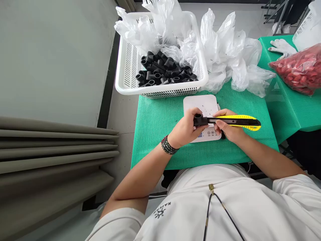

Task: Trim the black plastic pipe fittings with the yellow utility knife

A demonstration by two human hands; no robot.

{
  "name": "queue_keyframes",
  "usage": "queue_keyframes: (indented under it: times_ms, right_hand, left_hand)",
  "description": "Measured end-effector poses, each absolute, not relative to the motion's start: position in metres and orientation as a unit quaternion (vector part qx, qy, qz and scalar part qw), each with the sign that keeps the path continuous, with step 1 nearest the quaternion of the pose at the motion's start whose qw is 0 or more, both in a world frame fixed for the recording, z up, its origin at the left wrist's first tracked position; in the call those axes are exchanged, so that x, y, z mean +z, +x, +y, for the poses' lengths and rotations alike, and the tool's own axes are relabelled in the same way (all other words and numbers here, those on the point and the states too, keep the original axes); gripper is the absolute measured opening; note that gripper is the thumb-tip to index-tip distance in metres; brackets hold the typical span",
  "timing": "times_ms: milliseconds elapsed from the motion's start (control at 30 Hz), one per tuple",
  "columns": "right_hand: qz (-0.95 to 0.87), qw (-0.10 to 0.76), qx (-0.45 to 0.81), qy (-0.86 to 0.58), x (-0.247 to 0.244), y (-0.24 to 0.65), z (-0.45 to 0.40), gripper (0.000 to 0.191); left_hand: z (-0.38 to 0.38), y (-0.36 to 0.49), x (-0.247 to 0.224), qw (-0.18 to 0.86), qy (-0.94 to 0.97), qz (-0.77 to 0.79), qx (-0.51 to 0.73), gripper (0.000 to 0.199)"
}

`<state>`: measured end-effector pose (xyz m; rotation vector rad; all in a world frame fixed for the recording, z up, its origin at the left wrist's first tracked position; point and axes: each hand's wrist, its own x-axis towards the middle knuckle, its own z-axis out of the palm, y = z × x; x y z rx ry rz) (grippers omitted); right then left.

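My left hand is closed around a black tee-shaped pipe fitting, above a white digital scale. In my right hand is a yellow and black utility knife, its handle pointing right. The knife's blade end meets the right side of the fitting; whether the blade cuts into it I cannot tell. Small dark specks lie on the scale's plate. Part of the scale's display and buttons shows below my hands.
A white plastic basket behind the scale holds many black fittings and clear plastic bags. More clear bags lie to its right. On the right-hand green-covered table are a white glove and a bag of red parts.
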<state>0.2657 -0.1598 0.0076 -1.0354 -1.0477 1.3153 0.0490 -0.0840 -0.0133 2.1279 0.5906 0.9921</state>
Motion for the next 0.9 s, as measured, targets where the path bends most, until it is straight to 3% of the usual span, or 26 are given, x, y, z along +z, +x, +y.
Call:
queue_keyframes:
  times_ms: [100,267,433,533,700,900]
  right_hand:
    - [-0.427,0.556,0.561,-0.441,0.008,0.265,-0.159,0.04]
    - [-0.404,0.568,0.585,-0.416,0.008,0.265,-0.158,0.039]
    - [-0.398,0.572,0.588,-0.411,0.008,0.264,-0.158,0.037]
    - [-0.407,0.575,0.58,-0.41,0.007,0.265,-0.158,0.034]
    - [-0.442,0.564,0.551,-0.429,0.007,0.269,-0.159,0.031]
    - [-0.489,0.556,0.502,-0.447,0.016,0.268,-0.162,0.031]
  left_hand:
    - [-0.084,0.05,-0.01,0.261,0.857,0.218,0.387,0.029]
    - [-0.082,0.05,-0.002,0.161,0.858,0.211,0.44,0.037]
    - [-0.085,0.048,-0.001,0.167,0.872,0.219,0.404,0.05]
    - [-0.085,0.047,-0.001,0.173,0.881,0.213,0.386,0.044]
    - [-0.084,0.048,0.003,0.244,0.866,0.219,0.377,0.044]
    - [-0.086,0.049,0.013,0.445,0.788,0.256,0.338,0.054]
